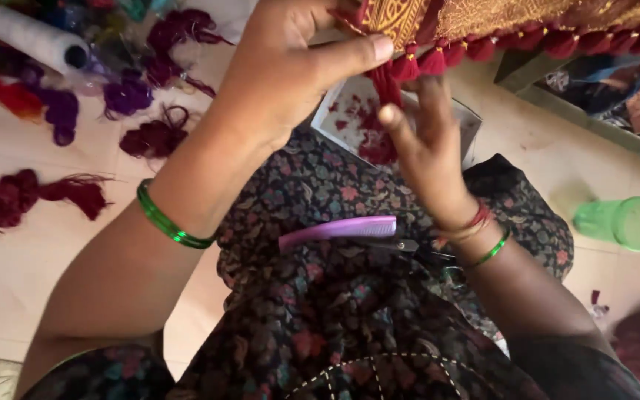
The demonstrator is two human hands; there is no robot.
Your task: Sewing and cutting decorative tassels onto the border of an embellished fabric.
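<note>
Maroon tassel (pixel 388 83) pinched by left hand (pixel 290 70), right hand (pixel 427 141) gripping its threads, I think; a hard tug could fray it.

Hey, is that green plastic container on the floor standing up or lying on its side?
Lying on its side: the green container rests lengthwise on the floor.

left hand (pixel 290 67) pinches red tassel (pixel 388 83) on gold cloth edge (pixel 409 18) | right hand (pixel 427 148) just under tassel, fingers up | purple comb (pixel 338 230) on lap at 6 o'clock | green cup (pixel 624 222) on floor at 3 o'clock
</note>
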